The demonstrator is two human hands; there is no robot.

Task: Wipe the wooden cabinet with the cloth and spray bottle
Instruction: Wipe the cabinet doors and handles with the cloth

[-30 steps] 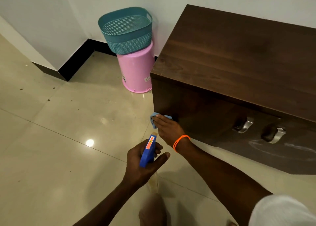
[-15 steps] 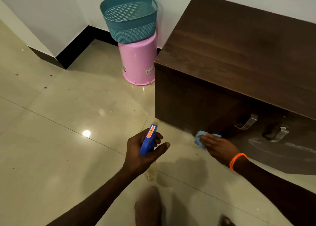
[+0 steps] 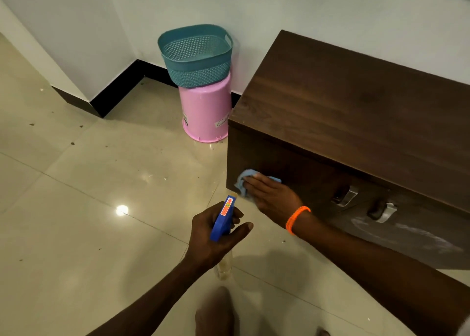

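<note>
Wooden cabinet [image 3: 356, 122] sits at right against the far wall: dark brown wood grain, flat top, boxy, two metal handles [image 3: 348, 198] on the near face, whitish smears low on that face at right. Cloth [image 3: 244, 180] is light blue, crumpled, pressed flat against the cabinet's near face by its left corner. Right hand [image 3: 273, 197] lies on the cloth with fingers straight, orange band [image 3: 296, 219] on the wrist. Left hand [image 3: 216, 239] grips the spray bottle [image 3: 223, 218], fingers curled round its blue plastic head, held over the floor just near of the cloth. Bottle body is clear; contents can't tell. Orange sticker on the head, print too small to read. Teal perforated basket [image 3: 197, 56] sits on an upturned pink bucket [image 3: 206, 112], left of the cabinet by the wall; basket looks empty. Bucket has white labels, unreadable. Floor [image 3: 89, 195] is glossy beige tile with dark specks.
</note>
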